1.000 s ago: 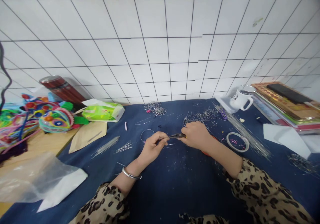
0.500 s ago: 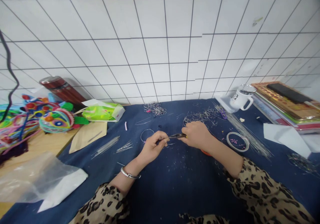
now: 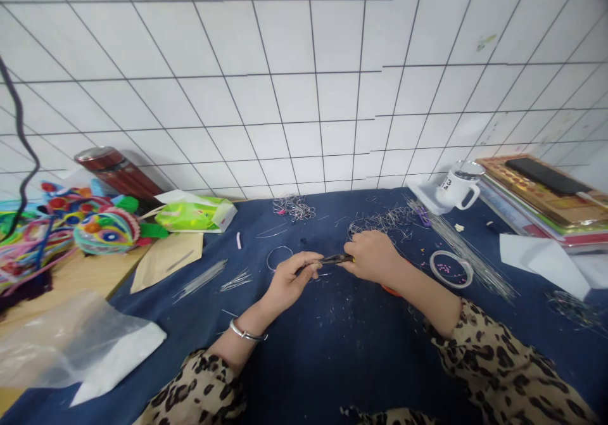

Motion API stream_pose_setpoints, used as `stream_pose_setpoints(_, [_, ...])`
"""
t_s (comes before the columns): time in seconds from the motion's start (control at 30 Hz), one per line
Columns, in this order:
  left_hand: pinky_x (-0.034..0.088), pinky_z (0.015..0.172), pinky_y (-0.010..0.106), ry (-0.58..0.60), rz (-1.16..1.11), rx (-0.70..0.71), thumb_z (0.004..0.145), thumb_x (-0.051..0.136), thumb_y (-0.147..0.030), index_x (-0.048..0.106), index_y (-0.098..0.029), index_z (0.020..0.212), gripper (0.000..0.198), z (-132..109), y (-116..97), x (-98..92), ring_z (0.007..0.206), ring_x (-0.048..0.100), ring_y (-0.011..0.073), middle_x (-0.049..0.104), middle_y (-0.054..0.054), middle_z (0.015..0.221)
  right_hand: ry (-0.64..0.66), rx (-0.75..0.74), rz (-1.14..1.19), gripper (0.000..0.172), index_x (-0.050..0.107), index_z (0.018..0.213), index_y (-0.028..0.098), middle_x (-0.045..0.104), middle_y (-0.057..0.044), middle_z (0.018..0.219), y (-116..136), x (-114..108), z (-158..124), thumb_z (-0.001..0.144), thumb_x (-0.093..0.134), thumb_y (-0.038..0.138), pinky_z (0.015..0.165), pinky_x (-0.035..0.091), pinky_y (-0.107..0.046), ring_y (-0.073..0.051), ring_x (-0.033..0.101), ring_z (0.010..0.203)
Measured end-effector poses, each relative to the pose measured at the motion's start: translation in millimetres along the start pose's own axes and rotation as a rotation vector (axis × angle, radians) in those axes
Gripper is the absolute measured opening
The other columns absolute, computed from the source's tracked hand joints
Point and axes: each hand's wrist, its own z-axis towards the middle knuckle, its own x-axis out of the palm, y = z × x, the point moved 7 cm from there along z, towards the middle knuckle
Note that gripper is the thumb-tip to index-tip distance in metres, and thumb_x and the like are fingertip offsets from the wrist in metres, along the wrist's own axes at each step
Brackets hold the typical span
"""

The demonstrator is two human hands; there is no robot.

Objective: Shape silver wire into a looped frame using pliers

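Over the dark blue cloth [image 3: 332,349] my right hand [image 3: 373,255] is closed round a pair of small pliers [image 3: 336,259], whose dark jaws point left. My left hand [image 3: 291,279] pinches a thin piece of wire at the tip of those jaws; the wire itself is too fine to make out well. A silver bangle [image 3: 246,332] sits on my left wrist. A round wire loop [image 3: 279,257] lies on the cloth just left of my left fingers. Both sleeves are leopard print.
Tangled wire [image 3: 384,221] and straight wire rods [image 3: 468,254] lie behind and right of my hands. A tape ring [image 3: 451,268], a white mug [image 3: 458,185], stacked books [image 3: 546,197], a green packet [image 3: 197,213], colourful pipe-cleaner crafts [image 3: 95,228] and a plastic bag [image 3: 61,342] surround the cloth.
Hands and pliers stay almost in place; the view has tipped slightly, shifting everything a few pixels down.
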Motion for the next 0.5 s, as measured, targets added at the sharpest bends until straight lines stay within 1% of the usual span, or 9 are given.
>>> stream_pose_setpoints(0.07, [0.046,0.067,0.027,0.003,0.033,0.032,0.084,0.049,-0.021,0.06,-0.018,0.103,0.022,1,-3,-0.4,0.065,0.058,0.0119,0.062,0.005,0.083,0.006,-0.001,0.001,0.037,0.063,0.078,0.019,0.06,-0.007,0.074,0,0,0,0.079,0.046,0.052,0.064,0.032,-0.03,-0.02,0.054,0.073])
stream_pose_setpoints(0.2, [0.045,0.069,0.028,0.022,0.085,0.083,0.085,0.048,-0.019,0.06,-0.019,0.107,0.025,1,-9,0.2,0.067,0.057,0.0127,0.061,0.003,0.075,0.003,0.001,0.004,0.035,0.063,0.078,0.019,0.06,-0.006,0.074,-1,0,0,0.078,0.047,0.05,0.064,0.033,-0.03,-0.019,0.054,0.073])
stream_pose_setpoints(0.5, [0.044,0.071,0.029,0.028,0.115,0.102,0.085,0.047,-0.02,0.06,-0.02,0.109,0.027,2,-14,-0.1,0.068,0.057,0.0136,0.061,0.002,0.069,-0.007,0.004,0.007,0.032,0.063,0.077,0.018,0.06,-0.007,0.075,1,-1,0,0.078,0.049,0.047,0.065,0.033,-0.03,-0.019,0.053,0.074])
